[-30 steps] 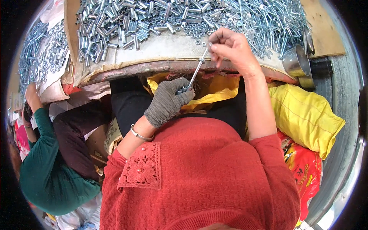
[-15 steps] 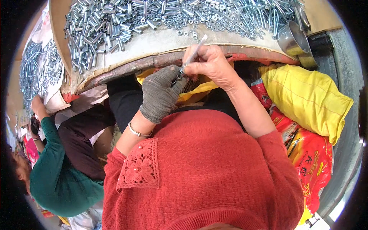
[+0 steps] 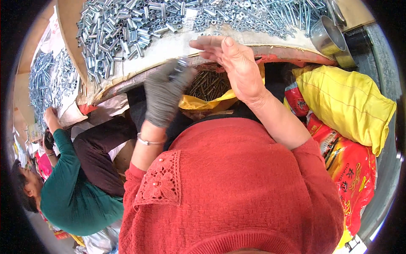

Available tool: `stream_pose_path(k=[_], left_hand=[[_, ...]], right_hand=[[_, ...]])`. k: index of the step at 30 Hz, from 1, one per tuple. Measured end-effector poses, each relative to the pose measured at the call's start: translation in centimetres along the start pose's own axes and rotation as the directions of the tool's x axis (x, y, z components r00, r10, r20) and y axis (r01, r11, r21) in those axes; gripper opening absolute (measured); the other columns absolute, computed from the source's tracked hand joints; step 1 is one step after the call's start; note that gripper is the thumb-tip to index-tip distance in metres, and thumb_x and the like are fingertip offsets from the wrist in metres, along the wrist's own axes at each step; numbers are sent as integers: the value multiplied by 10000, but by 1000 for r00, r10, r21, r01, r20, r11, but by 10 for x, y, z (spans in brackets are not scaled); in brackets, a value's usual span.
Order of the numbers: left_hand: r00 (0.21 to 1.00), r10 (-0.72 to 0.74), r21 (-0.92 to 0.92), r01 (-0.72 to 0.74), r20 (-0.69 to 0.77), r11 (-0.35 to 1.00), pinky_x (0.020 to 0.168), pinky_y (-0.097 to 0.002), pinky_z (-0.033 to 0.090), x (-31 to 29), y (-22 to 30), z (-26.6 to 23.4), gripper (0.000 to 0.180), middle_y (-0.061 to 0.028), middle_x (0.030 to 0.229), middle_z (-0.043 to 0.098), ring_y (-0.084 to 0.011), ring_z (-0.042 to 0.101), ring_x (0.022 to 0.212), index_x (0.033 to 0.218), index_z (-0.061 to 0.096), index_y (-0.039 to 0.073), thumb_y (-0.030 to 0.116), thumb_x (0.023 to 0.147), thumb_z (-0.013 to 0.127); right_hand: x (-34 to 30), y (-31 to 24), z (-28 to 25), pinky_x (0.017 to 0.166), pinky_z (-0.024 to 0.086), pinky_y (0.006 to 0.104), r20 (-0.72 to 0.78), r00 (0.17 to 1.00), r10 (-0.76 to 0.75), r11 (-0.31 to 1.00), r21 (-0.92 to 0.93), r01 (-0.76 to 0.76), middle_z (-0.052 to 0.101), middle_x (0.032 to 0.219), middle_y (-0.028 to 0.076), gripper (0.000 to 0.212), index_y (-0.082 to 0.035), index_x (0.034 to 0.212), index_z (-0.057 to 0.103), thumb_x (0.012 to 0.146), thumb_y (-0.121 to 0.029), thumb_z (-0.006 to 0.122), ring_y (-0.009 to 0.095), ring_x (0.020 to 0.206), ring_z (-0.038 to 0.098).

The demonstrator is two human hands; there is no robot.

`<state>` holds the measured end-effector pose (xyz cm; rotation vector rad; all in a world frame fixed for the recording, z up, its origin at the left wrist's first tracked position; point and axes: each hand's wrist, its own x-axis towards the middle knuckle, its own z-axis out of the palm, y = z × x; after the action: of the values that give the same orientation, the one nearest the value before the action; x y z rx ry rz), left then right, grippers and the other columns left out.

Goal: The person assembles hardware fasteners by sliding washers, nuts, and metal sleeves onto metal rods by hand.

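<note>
My left hand [image 3: 163,95], in a grey knit glove with bare fingertips, is blurred by motion in front of the bench edge. It is closed around small shiny metal parts [image 3: 181,64] that show at its top; their exact kind is smeared. A pale, see-through streak [image 3: 190,23] stands above them, too blurred to name. My right hand [image 3: 239,70] is bare and open, its fingers stretched leftward over the bench edge, holding nothing. Below and between the hands, a yellow sack [image 3: 209,103] gapes open with many long, thin, brownish metal rods [image 3: 208,84] inside.
Metal sleeves [image 3: 122,31], washers and nuts [image 3: 215,21] and long bolts [image 3: 292,17] lie heaped on the bench. A metal cup [image 3: 327,36] sits at its right end. A full yellow sack [image 3: 349,101] rests on red bags [image 3: 351,169]. At left, a co-worker in green [image 3: 72,194] reaches toward another heap.
My hands have parted. The left moved slightly left with the metal parts; the right let go of the pale strip and opened, fingers stretched. The sack's contents now show between them.
</note>
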<state>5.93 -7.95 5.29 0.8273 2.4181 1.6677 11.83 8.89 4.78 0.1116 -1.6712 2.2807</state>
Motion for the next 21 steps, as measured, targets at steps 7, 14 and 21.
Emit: stream_pose_path(k=[7, 14, 21], left_hand=[[986, -75, 71, 65, 147, 995, 543, -272, 410, -14, 6, 12, 184, -40, 613, 565, -100, 487, 579, 882, 684, 30, 165, 765, 729], [986, 28, 130, -50, 162, 990, 531, -299, 417, -15, -2, 17, 154, -94, 623, 566, -157, 509, 545, 843, 668, 30, 154, 767, 718], [897, 417, 663, -403, 148, 631, 531, -353, 445, -6, -2, 17, 146, -103, 720, 609, -289, 591, 608, 846, 641, 73, 173, 770, 715]], right_hand=[[3, 1, -24, 608, 456, 268, -258, 962, 89, 986, -117, -123, 572, 614, 20, 469, 3, 904, 635, 951, -440, 488, 103, 618, 563], [13, -1, -10, 564, 453, 347, 42, 998, -43, 664, -746, 60, 588, 592, 108, 379, -39, 794, 656, 914, -382, 551, 235, 550, 571], [2, -3, -12, 545, 426, 372, 67, 998, -9, 667, -743, 56, 543, 625, 166, 341, -42, 706, 580, 904, -319, 570, 307, 573, 542]])
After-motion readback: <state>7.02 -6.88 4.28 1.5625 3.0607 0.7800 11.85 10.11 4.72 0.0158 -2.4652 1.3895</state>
